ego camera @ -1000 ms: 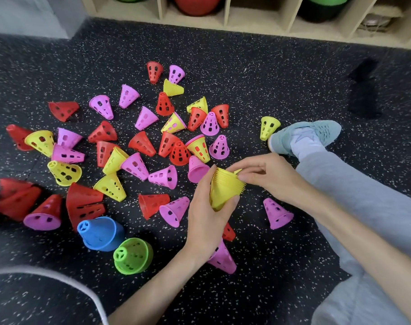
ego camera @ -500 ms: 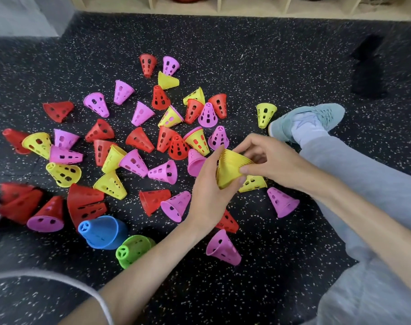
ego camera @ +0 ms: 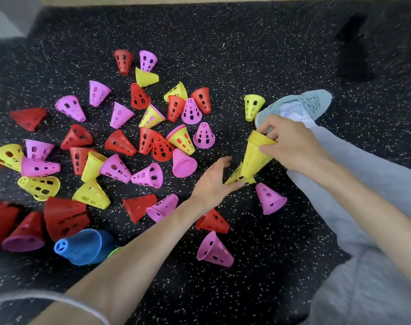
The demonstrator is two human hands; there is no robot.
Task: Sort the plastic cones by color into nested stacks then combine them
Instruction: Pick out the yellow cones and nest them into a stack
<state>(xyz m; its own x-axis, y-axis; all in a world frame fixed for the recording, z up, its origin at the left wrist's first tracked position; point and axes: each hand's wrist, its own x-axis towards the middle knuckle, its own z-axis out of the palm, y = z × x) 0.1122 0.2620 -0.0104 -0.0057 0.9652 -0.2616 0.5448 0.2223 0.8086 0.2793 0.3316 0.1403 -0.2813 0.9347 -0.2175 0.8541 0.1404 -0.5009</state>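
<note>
The sorting looks to be at an early stage. Only one nested stack of yellow plastic cones (ego camera: 256, 158) is clearly built, and it is in the air just above the black speckled rubber floor (ego camera: 246, 55), near the person's grey trouser leg (ego camera: 368, 174). The right hand (ego camera: 291, 144) grips this stack near its wide rims, with the fingers curled around it. The stack is tilted, its narrow end pointing down to the left, and the layered rims show that it has many cones in it. The left hand (ego camera: 213, 181) lies low beside a single yellow perforated cone (ego camera: 238, 178) on the floor, its thumb touching the cone's edge and its fingers rather straight; I judge it is about to take this cone.

Much is left. Many red, pink and yellow cones lie scattered on their sides to the left, some touching each other. A blue cone (ego camera: 82, 246) lies at the lower left, beside some larger red cones (ego camera: 63, 216) that seem partly nested.
</note>
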